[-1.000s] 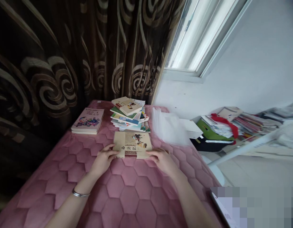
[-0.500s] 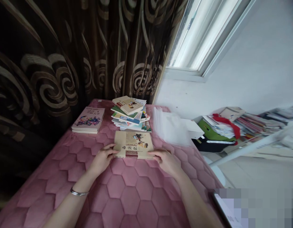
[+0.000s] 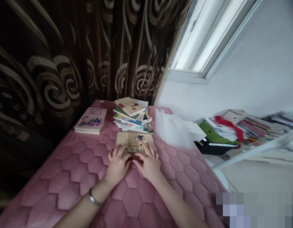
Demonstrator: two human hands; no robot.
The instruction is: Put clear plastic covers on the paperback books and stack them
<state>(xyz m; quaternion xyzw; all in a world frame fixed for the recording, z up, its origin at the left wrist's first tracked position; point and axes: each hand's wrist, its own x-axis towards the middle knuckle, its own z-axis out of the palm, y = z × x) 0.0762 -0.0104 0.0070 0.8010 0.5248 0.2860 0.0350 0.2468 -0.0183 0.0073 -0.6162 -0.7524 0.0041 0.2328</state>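
Observation:
A cream book (image 3: 126,138) with dark Chinese characters and painted figures on its cover lies flat on a pink padded mat (image 3: 139,205) with a hexagon pattern. Across the left near part of the cover rests my left hand (image 3: 118,161), fingers spread. My right hand (image 3: 148,161) lies over the right near part, also with fingers spread. Both thumbs come close together by the near edge, and the hands hide much of the lower cover. A silver bangle (image 3: 93,197) circles my left wrist.
Behind the book stands an uneven stack of books (image 3: 133,115), topped by a similar cream one. Pink-covered books (image 3: 90,121) lie at the left. Clear plastic sleeves (image 3: 172,129) and a white box (image 3: 196,130) sit to the right, near a crowded shelf (image 3: 256,150).
My hands have moved inward from the book's side edges onto its cover, with fingers now spread over it. The book remains in about the same place; the view has shifted slightly.

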